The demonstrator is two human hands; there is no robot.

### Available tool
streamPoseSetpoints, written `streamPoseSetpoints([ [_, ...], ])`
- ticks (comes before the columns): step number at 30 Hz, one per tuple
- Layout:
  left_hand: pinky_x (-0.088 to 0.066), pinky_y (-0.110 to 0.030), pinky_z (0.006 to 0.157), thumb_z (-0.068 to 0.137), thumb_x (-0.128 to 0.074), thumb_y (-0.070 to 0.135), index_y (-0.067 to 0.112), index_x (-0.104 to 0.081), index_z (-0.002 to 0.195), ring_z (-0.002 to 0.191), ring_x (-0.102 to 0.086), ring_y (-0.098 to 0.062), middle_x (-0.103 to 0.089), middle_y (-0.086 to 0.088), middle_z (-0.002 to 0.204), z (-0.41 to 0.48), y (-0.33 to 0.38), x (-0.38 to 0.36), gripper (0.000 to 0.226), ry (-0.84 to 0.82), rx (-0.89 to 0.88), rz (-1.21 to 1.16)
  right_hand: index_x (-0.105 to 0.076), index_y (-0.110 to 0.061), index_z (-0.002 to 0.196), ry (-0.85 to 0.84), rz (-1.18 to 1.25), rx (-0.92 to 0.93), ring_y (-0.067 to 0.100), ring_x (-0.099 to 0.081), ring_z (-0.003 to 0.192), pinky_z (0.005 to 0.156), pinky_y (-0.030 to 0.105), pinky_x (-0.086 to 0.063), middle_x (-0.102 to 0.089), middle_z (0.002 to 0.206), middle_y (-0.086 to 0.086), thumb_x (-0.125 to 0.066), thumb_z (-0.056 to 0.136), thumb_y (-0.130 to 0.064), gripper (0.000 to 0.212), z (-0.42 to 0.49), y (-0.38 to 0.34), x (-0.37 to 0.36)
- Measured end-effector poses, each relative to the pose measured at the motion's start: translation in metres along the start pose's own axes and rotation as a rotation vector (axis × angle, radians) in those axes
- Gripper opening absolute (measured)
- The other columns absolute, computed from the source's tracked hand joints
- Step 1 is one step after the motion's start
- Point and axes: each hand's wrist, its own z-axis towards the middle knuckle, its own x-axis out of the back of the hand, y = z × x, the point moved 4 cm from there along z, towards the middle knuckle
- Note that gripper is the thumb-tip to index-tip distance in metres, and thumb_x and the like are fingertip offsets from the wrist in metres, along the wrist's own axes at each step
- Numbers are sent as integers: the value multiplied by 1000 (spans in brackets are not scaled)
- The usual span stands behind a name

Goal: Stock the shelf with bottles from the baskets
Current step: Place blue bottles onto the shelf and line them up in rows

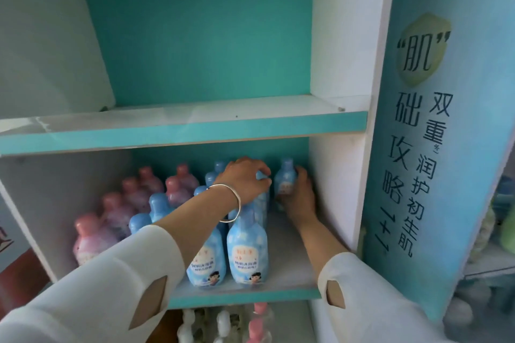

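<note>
As our right grip (296, 195) clasps the rear bottle (284, 179), let's seat it upright beside the neighbour (262, 199) our left grip (245, 178) holds.

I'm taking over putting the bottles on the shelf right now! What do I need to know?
Left hand: grips the cap of the middle blue bottle, near the back of the middle shelf.
Right hand: holds the back-right blue bottle.
Done: pink bottles in rows on the left, blue rows beside them.
Left: probably fill the row in front of the back-right blue bottle. The baskets are out of view.
</note>
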Motion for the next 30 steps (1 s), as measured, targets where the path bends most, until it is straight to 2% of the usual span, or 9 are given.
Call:
streamPoseSetpoints([
  [5, -41, -34, 99, 87, -56, 33, 27, -63, 110, 111, -53, -30, -58, -10, 116, 6, -1, -9, 25, -5, -13, -7, -36, -15, 139, -16, 34, 8, 36, -48, 112, 85, 28, -38, -45, 126, 20, -61, 81, -12, 64, 4, 7, -6],
  [10, -40, -34, 100, 87, -58, 31, 24, -65, 109, 112, -52, -31, -56, -12, 117, 1, -2, -6, 24, 23, -28, -54, -7, -15, 151, -82, -32, -77, 37, -42, 129, 102, 36, -39, -34, 144, 23, -69, 80, -16, 95, 0, 9, -5],
  [12, -40, -34, 100, 86, -59, 29, 22, -66, 109, 112, -52, -30, -56, -12, 118, -5, -1, -1, 25, 49, -33, -79, -4, -13, 151, -98, -84, -91, 37, -41, 129, 102, 35, -38, -32, 145, 23, -71, 79, -19, 99, -8, 8, -2],
  [14, -41, -32, 99, 86, -59, 27, 21, -66, 109, 112, -54, -29, -58, -11, 119, -16, 2, 6, 24, 80, -33, -113, -9, -12, 150, -91, -129, -63, 37, -42, 124, 98, 35, -39, -35, 141, 22, -68, 81, -20, 92, -19, 3, 2],
  [18, -41, -28, 95, 87, -58, 21, 18, -67, 109, 112, -55, -26, -60, -9, 121, -50, 13, 23, 24, 163, -34, -118, -31, -13, 144, -73, -104, -13, 37, -47, 115, 90, 34, -41, -44, 130, 22, -62, 84, -17, 67, -47, -17, 23],
  [23, -42, -36, 98, 87, -56, 17, 19, -67, 111, 114, -54, -28, -61, -8, 119, -105, 17, 38, 26, 231, -41, -85, -53, -10, 127, -15, -83, 133, 36, -54, 110, 90, 37, -45, -53, 123, 18, -58, 88, -14, 39, -95, -50, 57],
  [27, -44, -39, 94, 90, -52, 21, 22, -64, 114, 114, -53, -26, -61, -3, 118, -160, 15, 48, 26, 290, -10, -7, -60, -10, 117, -2, -14, 249, 31, -59, 102, 83, 38, -48, -58, 117, 12, -54, 91, -13, 27, -141, -81, 76],
  [30, -45, -36, 91, 92, -50, 24, 22, -62, 115, 113, -54, -23, -63, 1, 117, -201, 2, 50, 26, 280, 21, 26, -63, -12, 111, -39, -22, 325, 26, -61, 95, 77, 33, -45, -63, 109, 7, -55, 91, -16, 22, -177, -105, 77],
])
